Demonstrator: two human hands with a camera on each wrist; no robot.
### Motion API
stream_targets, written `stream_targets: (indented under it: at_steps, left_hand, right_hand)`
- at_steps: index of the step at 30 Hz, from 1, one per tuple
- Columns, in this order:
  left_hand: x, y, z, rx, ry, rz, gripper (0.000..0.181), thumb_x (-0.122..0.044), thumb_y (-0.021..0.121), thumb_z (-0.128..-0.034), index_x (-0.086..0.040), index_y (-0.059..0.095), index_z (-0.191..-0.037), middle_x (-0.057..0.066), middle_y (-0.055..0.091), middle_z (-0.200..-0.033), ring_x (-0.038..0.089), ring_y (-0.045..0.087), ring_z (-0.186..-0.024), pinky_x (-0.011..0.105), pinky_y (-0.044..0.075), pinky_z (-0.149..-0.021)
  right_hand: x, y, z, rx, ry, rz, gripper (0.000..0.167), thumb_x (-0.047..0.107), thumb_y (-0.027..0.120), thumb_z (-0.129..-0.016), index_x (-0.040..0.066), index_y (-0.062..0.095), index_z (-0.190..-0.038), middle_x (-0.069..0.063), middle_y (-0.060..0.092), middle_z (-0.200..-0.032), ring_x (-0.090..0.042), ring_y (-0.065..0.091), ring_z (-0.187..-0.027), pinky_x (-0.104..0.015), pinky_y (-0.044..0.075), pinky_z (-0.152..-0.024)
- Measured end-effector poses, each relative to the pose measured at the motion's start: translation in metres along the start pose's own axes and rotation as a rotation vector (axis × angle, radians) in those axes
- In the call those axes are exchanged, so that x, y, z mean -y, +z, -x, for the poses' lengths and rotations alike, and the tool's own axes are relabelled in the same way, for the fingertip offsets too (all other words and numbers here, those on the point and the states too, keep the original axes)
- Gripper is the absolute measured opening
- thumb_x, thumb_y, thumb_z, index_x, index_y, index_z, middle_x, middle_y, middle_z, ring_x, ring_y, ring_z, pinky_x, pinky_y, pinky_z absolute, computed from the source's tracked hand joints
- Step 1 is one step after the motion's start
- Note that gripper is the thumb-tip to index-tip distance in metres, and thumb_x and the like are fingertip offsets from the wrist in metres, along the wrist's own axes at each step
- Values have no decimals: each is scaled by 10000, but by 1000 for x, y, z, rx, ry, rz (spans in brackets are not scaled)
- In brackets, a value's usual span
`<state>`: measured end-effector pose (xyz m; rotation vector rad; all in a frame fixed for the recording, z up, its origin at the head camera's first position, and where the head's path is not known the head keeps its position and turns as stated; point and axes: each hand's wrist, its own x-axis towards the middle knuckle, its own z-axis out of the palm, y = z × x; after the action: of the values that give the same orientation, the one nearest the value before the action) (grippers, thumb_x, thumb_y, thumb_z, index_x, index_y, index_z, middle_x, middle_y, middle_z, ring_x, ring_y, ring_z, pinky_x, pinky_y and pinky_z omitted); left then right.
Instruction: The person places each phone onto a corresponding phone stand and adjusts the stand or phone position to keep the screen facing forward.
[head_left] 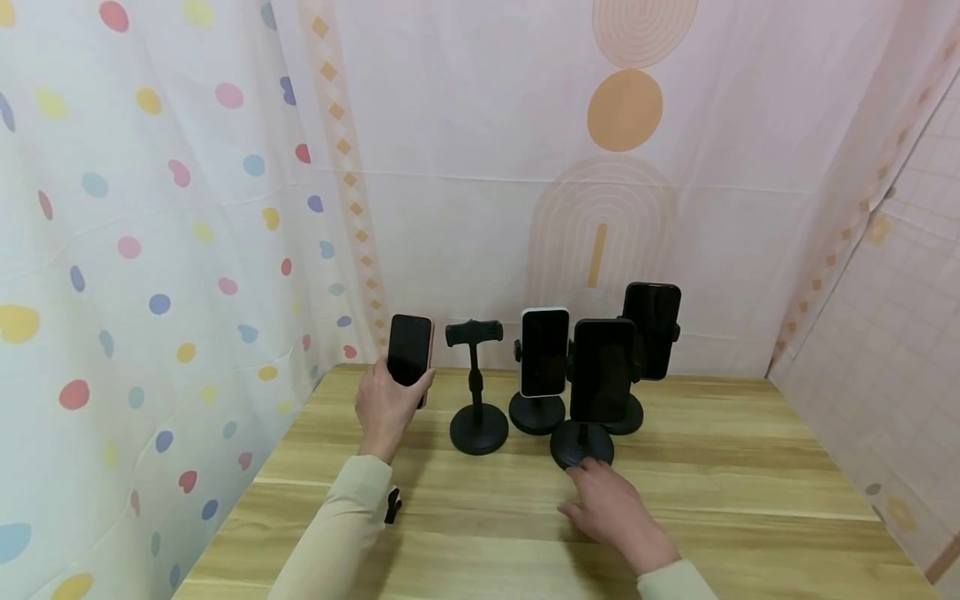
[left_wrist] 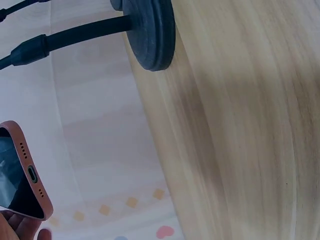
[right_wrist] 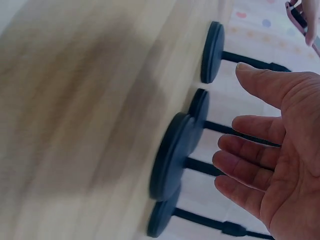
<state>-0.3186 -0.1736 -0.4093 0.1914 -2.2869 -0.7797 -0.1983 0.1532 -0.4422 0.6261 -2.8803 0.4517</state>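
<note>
My left hand (head_left: 386, 406) grips a smartphone (head_left: 409, 348) in a pinkish case, upright with its dark screen facing me. In the left wrist view the case's bottom edge with the charging port (left_wrist: 32, 173) shows. Right of it is a black phone stand (head_left: 476, 379) with an unoccupied clamp. My right hand (head_left: 613, 508), fingers relaxed and holding nothing, is just in front of the round base (head_left: 582, 445) of the nearest stand. That stand carries a large black phone (head_left: 602, 371). Behind it, two more stands hold a white-edged phone (head_left: 545, 352) and a black phone (head_left: 652, 330).
All the stands are on a wood-grain table (head_left: 487, 558). A patterned curtain (head_left: 457, 233) hangs behind the table and a dotted one (head_left: 165, 250) hangs at the left. A small black piece (head_left: 393, 505) is beside my left sleeve.
</note>
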Motion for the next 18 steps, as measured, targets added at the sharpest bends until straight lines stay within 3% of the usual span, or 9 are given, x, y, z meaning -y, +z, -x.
stream_targets:
  at_steps: [10, 18]
  left_hand:
    - [-8, -5, 3, -129, 72, -3, 747, -543, 829, -715, 29, 617, -1147, 211, 644, -996, 384, 592, -893, 525, 385, -755]
    - [-15, -11, 5, -186, 96, 25, 744, -555, 819, -723, 25, 611, -1140, 201, 639, -998, 382, 585, -894, 507, 372, -745]
  right_hand:
    - [23, -16, -16, -43, -97, 89, 461, 299, 814, -835, -26, 673, -1130, -165, 629, -1100, -331, 609, -972, -431, 529, -788]
    - [46, -41, -33, -160, -193, 173, 491, 315, 822, -829, -3, 660, -1167, -133, 628, -1083, -278, 628, -931, -360, 548, -686]
